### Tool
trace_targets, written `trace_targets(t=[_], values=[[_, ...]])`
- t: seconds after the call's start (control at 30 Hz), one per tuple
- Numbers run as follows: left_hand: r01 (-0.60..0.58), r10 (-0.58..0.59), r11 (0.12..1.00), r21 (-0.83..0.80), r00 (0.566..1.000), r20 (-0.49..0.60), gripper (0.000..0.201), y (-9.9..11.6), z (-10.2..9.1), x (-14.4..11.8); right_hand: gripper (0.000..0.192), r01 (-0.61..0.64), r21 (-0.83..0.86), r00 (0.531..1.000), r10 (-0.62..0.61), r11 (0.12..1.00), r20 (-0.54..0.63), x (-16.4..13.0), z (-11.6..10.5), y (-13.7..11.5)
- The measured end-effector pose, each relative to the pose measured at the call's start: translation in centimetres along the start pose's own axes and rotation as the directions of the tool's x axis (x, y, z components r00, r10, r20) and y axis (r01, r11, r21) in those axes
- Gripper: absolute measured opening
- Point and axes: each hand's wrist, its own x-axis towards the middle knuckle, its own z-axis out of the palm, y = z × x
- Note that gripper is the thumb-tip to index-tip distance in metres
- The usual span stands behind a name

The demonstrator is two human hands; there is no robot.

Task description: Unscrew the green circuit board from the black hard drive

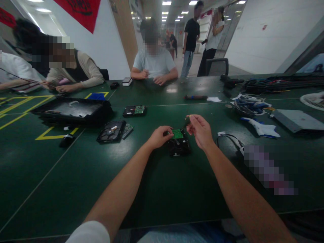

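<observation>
A black hard drive (179, 145) with a green circuit board (177, 134) on top lies on the dark green table (162, 189) in front of me. My left hand (161, 136) rests on the drive's left edge, fingers touching the board. Just right of the drive, my right hand (199, 130) is raised slightly and pinches a small dark tool (186, 120) whose tip points down toward the board.
Two more drives (111, 131) (134, 110) lie to the left, beside a black tray (72, 111). A black cable (229, 138), gloves (262, 128) and a metal plate (297, 119) sit right. Three people sit across the table; two stand behind.
</observation>
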Motion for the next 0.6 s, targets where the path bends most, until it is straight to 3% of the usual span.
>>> trace_targets(t=[0.3,0.6], values=[[0.000,0.000,1.000,-0.002,1.000,-0.005,0.008,-0.42,0.20,0.08,0.038,-0.030,0.075,1.000,0.030,0.997,0.002,-0.04,0.18,-0.11],[0.006,-0.006,1.000,-0.001,1.000,-0.001,0.006,0.01,0.00,0.01,0.030,0.004,-0.021,1.000,-0.004,1.000,0.002,0.00,0.01,0.03]])
